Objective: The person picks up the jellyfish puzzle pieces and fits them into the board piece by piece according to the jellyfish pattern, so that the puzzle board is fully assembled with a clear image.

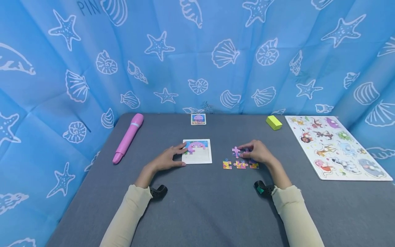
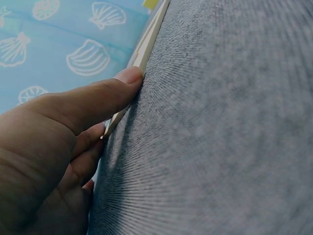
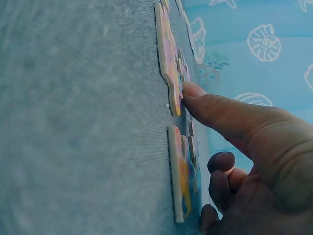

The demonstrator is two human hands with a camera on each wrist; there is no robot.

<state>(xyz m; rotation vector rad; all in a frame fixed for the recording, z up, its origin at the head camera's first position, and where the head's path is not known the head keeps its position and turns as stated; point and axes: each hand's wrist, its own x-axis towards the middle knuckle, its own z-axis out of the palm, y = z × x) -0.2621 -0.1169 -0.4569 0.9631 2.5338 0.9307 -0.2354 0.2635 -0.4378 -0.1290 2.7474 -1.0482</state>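
In the head view, a white-framed puzzle tray (image 1: 200,158) lies on the table, its upper part filled with pink and blue pieces. My left hand (image 1: 166,158) holds its left side, thumb at the near edge and fingers on the upper left. The left wrist view shows the thumb (image 2: 129,76) against the tray's thin wooden edge (image 2: 146,49). My right hand (image 1: 258,151) pinches a purple puzzle piece (image 1: 236,152) between thumb and index finger. More purple pieces lie partly hidden under that hand. Nearer me is a row of yellow-and-pink pieces (image 1: 240,164).
A small pink-creature picture card (image 1: 198,119) lies behind the tray. At left is a pink microphone-shaped object (image 1: 128,139). A yellow block (image 1: 273,122) and a large animal puzzle board (image 1: 336,147) are on the right. A blue shell-print curtain (image 1: 197,68) borders the table's back.
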